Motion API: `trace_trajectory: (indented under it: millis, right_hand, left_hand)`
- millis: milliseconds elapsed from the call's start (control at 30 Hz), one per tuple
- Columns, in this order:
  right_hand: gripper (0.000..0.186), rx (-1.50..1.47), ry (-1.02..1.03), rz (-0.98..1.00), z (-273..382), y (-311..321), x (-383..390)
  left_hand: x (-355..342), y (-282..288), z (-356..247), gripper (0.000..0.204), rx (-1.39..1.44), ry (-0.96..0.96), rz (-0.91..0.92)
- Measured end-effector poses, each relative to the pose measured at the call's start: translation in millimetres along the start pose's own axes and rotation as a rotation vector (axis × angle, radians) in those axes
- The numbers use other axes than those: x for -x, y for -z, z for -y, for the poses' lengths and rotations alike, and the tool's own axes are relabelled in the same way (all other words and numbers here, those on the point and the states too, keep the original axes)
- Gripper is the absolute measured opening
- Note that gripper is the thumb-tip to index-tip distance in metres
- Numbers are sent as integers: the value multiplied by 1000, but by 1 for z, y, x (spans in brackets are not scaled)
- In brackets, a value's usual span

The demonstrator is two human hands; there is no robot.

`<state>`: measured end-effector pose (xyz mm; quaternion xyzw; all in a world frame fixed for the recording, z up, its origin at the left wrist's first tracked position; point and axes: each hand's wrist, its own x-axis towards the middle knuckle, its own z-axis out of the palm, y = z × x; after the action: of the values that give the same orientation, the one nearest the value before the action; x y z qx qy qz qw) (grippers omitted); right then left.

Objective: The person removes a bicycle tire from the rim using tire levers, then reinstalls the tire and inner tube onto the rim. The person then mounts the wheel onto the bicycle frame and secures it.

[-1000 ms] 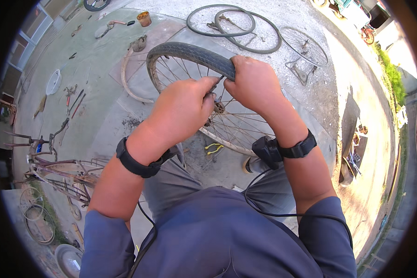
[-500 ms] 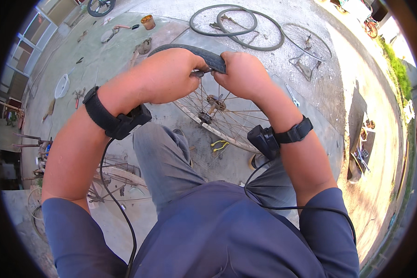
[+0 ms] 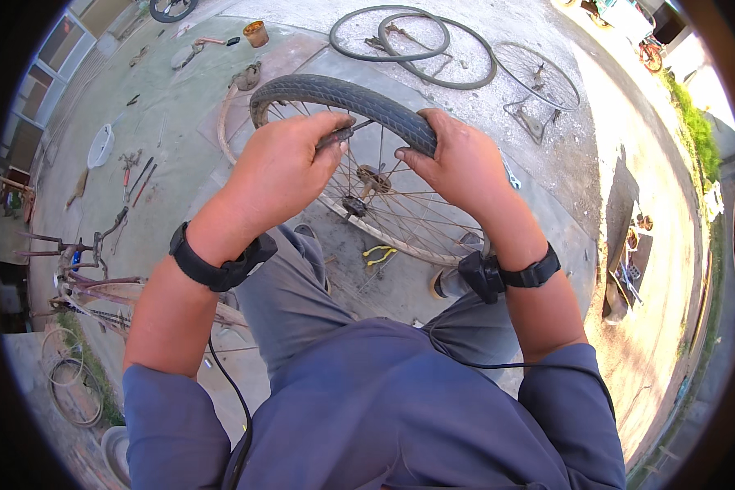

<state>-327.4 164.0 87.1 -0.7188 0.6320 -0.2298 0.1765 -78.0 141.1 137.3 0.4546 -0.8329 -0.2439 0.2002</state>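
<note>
Checked the head view only. Found a spoked wheel (image 3: 373, 178) just ahead of the grey trouser legs (image 3: 278, 278), with a black treaded tyre (image 3: 359, 98) along its upper arc and a pale rim (image 3: 394, 244) showing along the lower. Found the right hand (image 3: 465, 159) closed over the tyre, fingers across the tread, thumb bent to the inner side. Found the left hand (image 3: 282, 159) pinched on a dark slim piece (image 3: 347, 133) near the tyre's inner edge; cannot tell its kind, nor whether touching the rim. Judged the wheel fairly light but awkward, likely to swing or roll if held at one spot only. Judged the tyre stiff yet springy, rough enough for a sure grip, probably not fragile. Advise holding by the tread, palm over it, thumb against the sidewall; avoid pulling on the thin spokes (image 3: 425, 197), probably easy to bend. Noted on the ground (image 3: 547, 212): yellow-handled pliers (image 3: 380, 248) beside the lower rim, two loose hoops (image 3: 332, 41) overlapping beyond the wheel, and a bare wheel (image 3: 539, 80) to their right.
</note>
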Motion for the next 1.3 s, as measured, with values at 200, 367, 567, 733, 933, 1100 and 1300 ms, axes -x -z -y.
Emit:
trace_trajectory:
  millis: [200, 367, 567, 733, 933, 1100, 1300]
  right_hand:
    - [53, -84, -21, -183, -35, -11, 52]
    - [52, -144, -149, -204, -60, -25, 77]
    - [51, -232, -188, -78, -54, -12, 68]
    - [50, 10, 172, -277, -18, -6, 24]
    - [49, 67, 124, -109, 12, -10, -20]
    - [51, -61, 140, 132, 23, 6, -1]
    - [68, -456, 196, 430, 48, 3, 44]
  left_hand:
    - [4, -7, 16, 26, 201, 178, -76]
    - [7, -16, 21, 26, 339, 140, -167]
    - [9, -23, 23, 25, 448, 130, -236]
    - [9, -29, 19, 25, 495, 97, -262]
    - [15, -23, 18, 26, 491, 109, -216]
    - [48, -14, 30, 35, 608, 38, -140]
    - [133, 1, 58, 48, 1264, 246, 125]
